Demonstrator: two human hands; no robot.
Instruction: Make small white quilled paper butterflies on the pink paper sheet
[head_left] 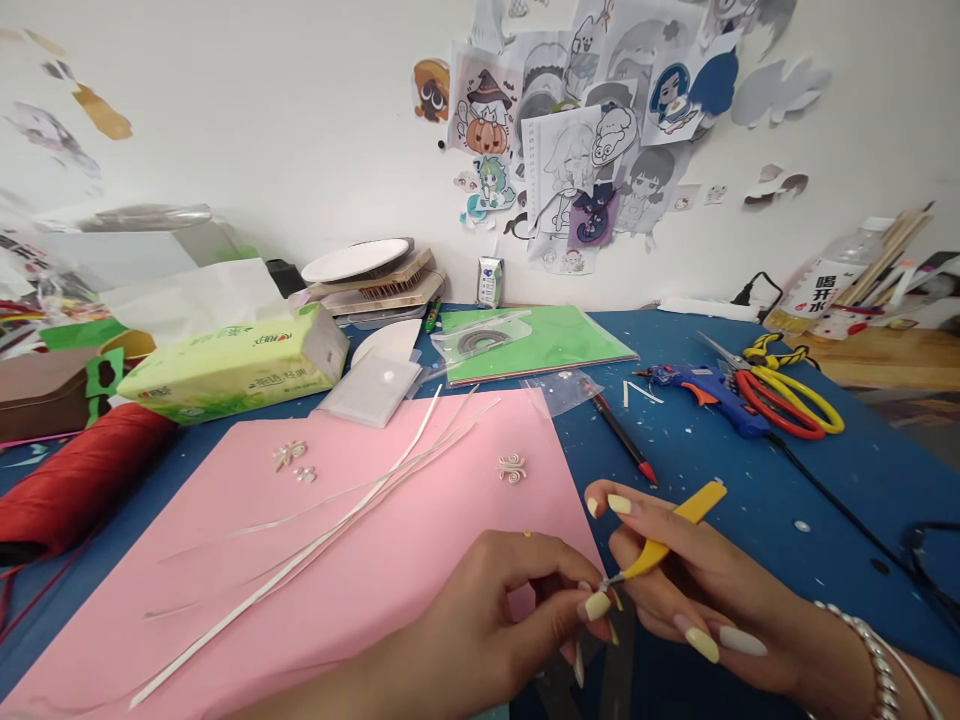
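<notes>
My right hand (697, 585) is closed around a quilling tool (679, 525) with a flat yellow handle and a thin metal tip. The tip reaches the fingertips of my left hand (517, 600), which pinch something small and whitish, mostly hidden between thumb and fingers. Beneath my left hand lies a sheet of pink paper (375, 570). Long white paper strips (300, 560) run diagonally across it. A curled paper scroll piece (512, 468) rests near the sheet's right side, and another scroll piece (289, 455) with small coils (304, 475) sits at its upper left.
Right of the sheet are a black-and-red pen (624, 438), a blue glue gun (709, 395) with its cord, and scissors (787, 395). Behind lies a green sheet (570, 335). A tissue pack (240, 360) and a red thread spool (82, 480) are at left.
</notes>
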